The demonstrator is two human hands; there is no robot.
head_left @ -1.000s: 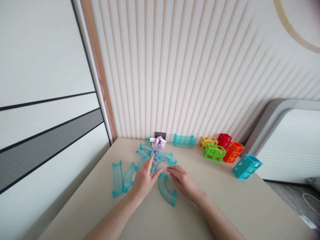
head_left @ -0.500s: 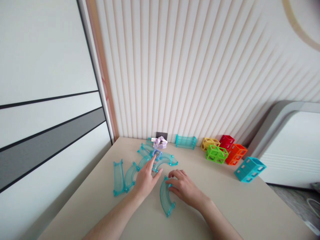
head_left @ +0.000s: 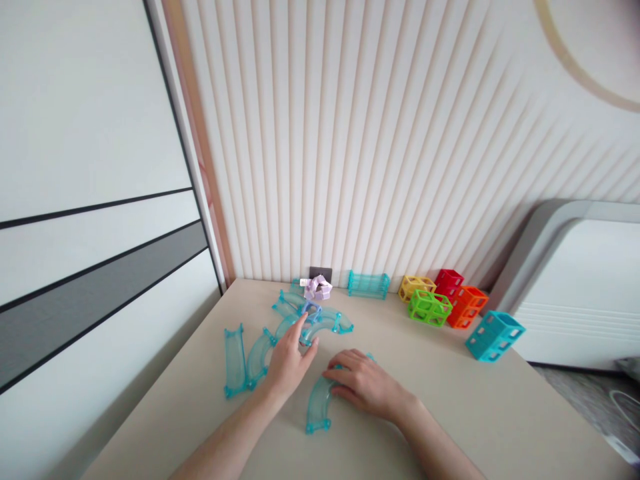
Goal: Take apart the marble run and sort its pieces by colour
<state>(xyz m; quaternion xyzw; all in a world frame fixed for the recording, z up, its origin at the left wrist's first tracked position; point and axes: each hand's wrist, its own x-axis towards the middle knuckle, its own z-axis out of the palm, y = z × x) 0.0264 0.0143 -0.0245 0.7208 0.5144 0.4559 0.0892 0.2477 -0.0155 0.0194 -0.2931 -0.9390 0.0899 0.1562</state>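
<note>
My right hand [head_left: 365,380] is closed over a translucent teal curved track piece [head_left: 317,407] on the tabletop. Its palm and fingers hide the middle of that piece; the far end pokes out past the knuckles. To its left, my left hand [head_left: 290,357] has index finger and thumb stretched apart. The index fingertip is at a small periwinkle-blue frame piece [head_left: 311,310], perhaps touching it. Around that hand lies a row of joined teal curved tracks [head_left: 260,357], with another curved stretch [head_left: 325,321] behind the thumb. A straight teal track [head_left: 235,360] lies at the left end of the row.
Against the ribbed wall stand a lilac piece [head_left: 318,288], a dark block [head_left: 321,273] and stacked teal straight tracks [head_left: 369,285]. Yellow [head_left: 417,287], green [head_left: 429,308], red [head_left: 449,283], orange [head_left: 467,307] and blue [head_left: 495,335] open-frame blocks stand at the right.
The curved track under my right hand has turned clockwise, its near end swinging left and its far end right. My right hand now covers more of it. My left hand has barely moved.
</note>
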